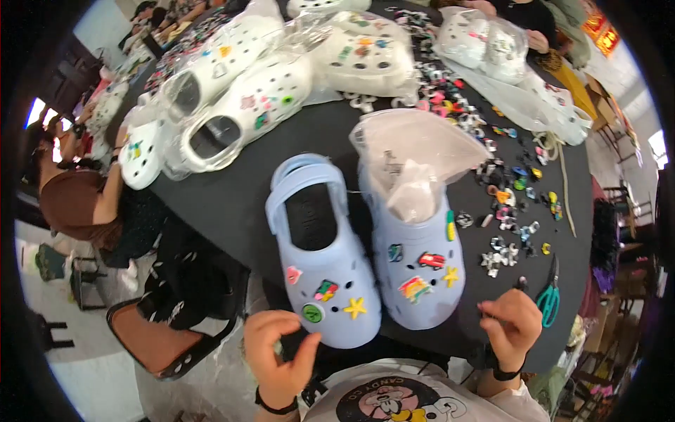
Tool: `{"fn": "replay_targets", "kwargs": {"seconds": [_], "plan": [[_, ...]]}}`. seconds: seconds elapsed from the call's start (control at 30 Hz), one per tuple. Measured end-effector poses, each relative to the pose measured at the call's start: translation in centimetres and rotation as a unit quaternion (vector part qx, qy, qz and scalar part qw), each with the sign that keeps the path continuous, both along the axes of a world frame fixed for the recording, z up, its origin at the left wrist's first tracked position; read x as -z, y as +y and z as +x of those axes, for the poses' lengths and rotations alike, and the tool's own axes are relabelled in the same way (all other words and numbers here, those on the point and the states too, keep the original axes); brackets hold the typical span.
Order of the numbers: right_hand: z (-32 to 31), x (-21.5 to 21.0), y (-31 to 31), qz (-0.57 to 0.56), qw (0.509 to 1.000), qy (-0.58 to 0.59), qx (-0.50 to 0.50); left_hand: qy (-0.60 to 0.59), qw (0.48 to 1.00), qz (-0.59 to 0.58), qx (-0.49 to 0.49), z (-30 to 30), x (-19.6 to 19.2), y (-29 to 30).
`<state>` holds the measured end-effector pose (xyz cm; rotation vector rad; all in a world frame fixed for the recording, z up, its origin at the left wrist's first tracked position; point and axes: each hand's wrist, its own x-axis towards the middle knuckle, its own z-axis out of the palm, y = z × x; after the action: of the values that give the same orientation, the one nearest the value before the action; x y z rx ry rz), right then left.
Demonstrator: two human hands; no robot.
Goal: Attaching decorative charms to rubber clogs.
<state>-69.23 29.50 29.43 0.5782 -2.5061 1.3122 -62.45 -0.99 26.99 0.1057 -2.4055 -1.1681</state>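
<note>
Two light blue clogs lie side by side near the front edge of the black table, toes toward me. The left clog carries a yellow starfish, a round green charm, a pink one and a colourful one. On the right clog are a red car, a yellow starfish and other charms; clear plastic wrap covers its heel and opening. My left hand hovers beside the left clog's toe, thumb and fingers apart, holding nothing. To the right of the right clog, my right hand is loosely curled, thumb and forefinger apart, with nothing visible between them.
Loose charms are scattered along the right side. Teal scissors lie near the right edge. White clogs in plastic fill the far side. An orange-seated chair stands at left. Other people sit around the table, including one in brown.
</note>
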Motion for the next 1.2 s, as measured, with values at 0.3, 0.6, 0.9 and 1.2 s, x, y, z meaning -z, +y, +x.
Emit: {"fn": "replay_targets", "kwargs": {"seconds": [0.3, 0.6, 0.9, 1.2], "plan": [[-2.2, 2.1, 1.9, -0.022, 0.987, -0.137, 0.08, -0.041, 0.999, -0.017, -0.006, 0.2, 1.1, 0.1], [-3.4, 3.2, 2.8, -0.017, 0.958, -0.287, -0.023, -0.043, 0.997, -0.048, -0.032, 0.3, 1.6, -0.2], [-3.2, 2.4, 1.3, -0.022, 0.978, -0.206, 0.009, -0.047, 0.997, -0.003, -0.058, -0.6, 0.8, -0.3], [-1.1, 1.4, -0.2, -0.078, 0.986, -0.147, -0.005, -0.101, 0.987, 0.119, 0.024, -1.1, 0.3, -1.3]]}}
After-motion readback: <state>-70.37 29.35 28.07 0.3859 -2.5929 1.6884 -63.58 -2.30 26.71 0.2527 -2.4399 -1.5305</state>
